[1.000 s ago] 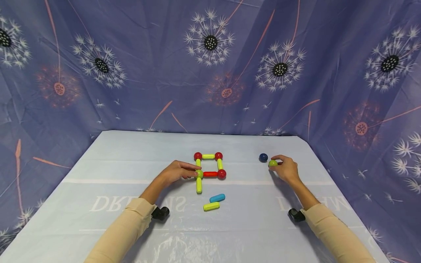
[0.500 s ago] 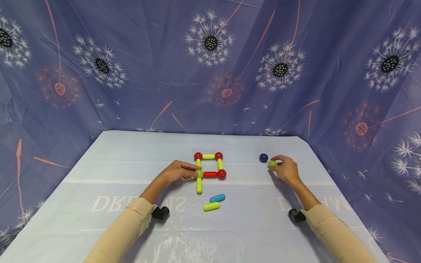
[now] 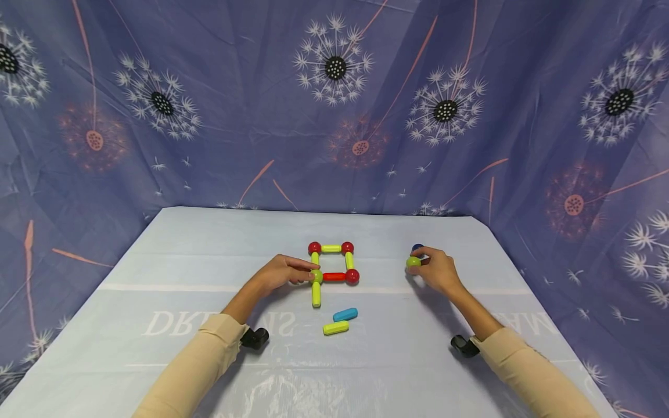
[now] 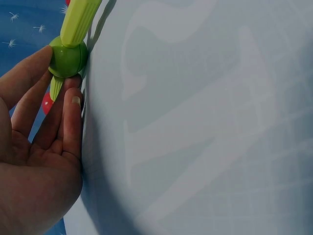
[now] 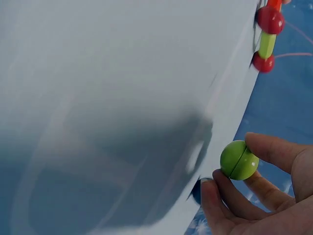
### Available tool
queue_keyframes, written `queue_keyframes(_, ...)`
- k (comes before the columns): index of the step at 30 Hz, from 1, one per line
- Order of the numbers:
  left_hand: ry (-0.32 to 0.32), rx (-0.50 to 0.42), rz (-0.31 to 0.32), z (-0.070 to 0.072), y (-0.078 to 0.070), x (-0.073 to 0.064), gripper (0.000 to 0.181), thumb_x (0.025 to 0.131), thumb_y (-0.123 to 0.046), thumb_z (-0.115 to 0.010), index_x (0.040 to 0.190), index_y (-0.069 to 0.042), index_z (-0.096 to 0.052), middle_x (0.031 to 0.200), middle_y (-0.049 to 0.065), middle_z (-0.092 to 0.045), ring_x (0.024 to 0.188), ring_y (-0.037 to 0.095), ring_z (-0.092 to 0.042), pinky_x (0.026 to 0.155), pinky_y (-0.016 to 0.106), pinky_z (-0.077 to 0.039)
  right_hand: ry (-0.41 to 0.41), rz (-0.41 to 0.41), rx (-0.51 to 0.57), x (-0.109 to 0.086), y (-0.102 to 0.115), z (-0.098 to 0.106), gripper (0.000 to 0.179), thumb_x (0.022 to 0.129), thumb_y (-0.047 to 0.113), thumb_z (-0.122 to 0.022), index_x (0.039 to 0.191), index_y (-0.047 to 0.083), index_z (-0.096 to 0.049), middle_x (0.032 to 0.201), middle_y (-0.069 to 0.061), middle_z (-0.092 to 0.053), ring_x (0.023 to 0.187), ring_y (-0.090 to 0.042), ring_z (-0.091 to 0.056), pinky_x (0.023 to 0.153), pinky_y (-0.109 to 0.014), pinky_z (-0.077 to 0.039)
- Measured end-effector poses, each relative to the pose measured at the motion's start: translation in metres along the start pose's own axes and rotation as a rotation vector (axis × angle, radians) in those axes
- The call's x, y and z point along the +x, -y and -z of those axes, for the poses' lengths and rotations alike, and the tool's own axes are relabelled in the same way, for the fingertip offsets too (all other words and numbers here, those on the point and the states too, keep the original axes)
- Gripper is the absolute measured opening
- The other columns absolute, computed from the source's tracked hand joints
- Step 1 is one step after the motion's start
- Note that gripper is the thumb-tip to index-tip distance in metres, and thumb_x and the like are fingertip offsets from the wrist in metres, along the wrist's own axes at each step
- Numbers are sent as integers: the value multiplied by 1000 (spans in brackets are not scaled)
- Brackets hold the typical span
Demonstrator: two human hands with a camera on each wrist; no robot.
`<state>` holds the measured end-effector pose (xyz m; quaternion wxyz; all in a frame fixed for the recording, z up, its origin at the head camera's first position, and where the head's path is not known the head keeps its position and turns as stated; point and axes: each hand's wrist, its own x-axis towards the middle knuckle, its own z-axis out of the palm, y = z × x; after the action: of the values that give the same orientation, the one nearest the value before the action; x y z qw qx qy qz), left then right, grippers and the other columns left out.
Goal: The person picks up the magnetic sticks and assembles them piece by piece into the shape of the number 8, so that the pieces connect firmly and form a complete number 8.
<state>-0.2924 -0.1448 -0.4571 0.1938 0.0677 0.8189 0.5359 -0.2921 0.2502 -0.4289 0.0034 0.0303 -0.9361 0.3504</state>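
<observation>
Head view: left hand [image 3: 281, 272] pinches the joined green ball [image 3: 317, 277], right hand [image 3: 440, 273] (well apart) the loose one [image 3: 413, 263].

The right hand [image 3: 440, 271] (head view) partly hides the blue ball [image 3: 417, 247].

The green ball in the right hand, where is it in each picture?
Head: the held green ball is right of centre, in the right hand.
Left wrist: not in it; that's the other green ball, joined to sticks.
Right wrist: lower right, pinched in the fingers.
Shared landmark: red balls, in all three.
</observation>
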Motion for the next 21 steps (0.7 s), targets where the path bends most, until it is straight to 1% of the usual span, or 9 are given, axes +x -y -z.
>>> queue_keyframes(7,9,-6,-6,0,0,0,34,90,-30,-77,122,-19,-77,125,0,-72,103,16,-65,85,33,-53,22,58,4,-4,18,-10,40,89,18,-76,126,4,-69,106,-21,-75,90,-29,-72,66,-31,-52)
queue_keyframes(14,4,-19,8,0,-2,-1,33,90,-29,-78,122,-21,-77,124,-3,-72,101,15,-64,85,32,-52,40,87,15,-7,34,-21,39,89,17,-77,125,5,-70,103,-19,-76,89,-28,-73,67,-32,-53)
queue_keyframes(21,5,-19,4,0,-2,-1,32,90,-29,-77,121,-20,-77,123,-3,-73,99,16,-64,83,32,-52,45,118,21,-10,49,-32,36,88,16,-78,122,6,-72,106,-16,-76,97,-29,-73,74,-38,-55)
